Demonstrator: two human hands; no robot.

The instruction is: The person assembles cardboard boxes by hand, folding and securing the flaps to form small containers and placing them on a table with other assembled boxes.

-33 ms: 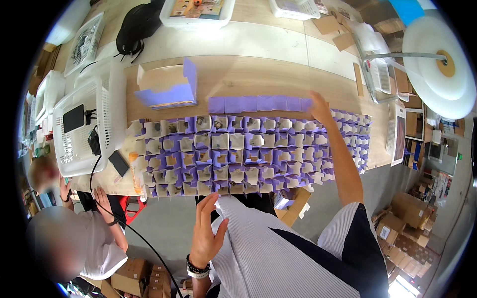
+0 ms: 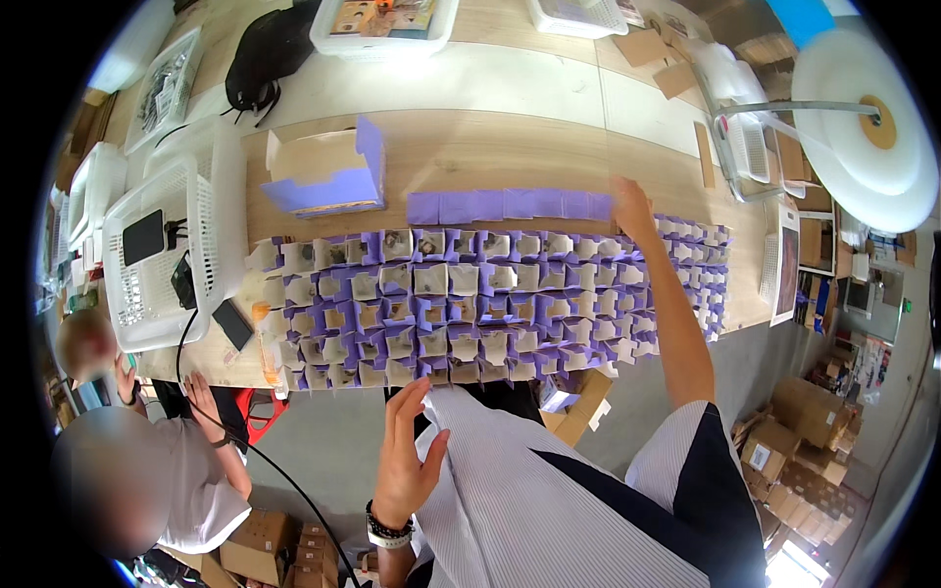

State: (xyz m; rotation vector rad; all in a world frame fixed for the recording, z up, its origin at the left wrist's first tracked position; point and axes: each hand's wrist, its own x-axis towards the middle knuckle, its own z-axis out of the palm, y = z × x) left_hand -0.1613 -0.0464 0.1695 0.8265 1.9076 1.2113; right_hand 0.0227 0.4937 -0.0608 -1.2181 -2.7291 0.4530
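Note:
My right hand (image 2: pixel 633 209) reaches across the table to the right end of a straight row of closed purple boxes (image 2: pixel 520 204). Its fingers look stretched out against the last box; their tips are partly hidden. On the near side of that row stand several rows of small purple boxes (image 2: pixel 431 282) with raised pale flaps, packed close together up to the table's front edge. Dark or brownish contents show in some of them, too small to make out. My left hand (image 2: pixel 407 461) hovers before my striped shirt, below the table edge, open with thumb apart and nothing in it.
A larger purple display box (image 2: pixel 328 181) stands open at the back left. White baskets (image 2: pixel 162 255), a dark phone-like slab (image 2: pixel 233 323) and a black cable are at left, near a co-worker (image 2: pixel 196 470). A large white roll (image 2: pixel 863 127) on a metal stand is at right.

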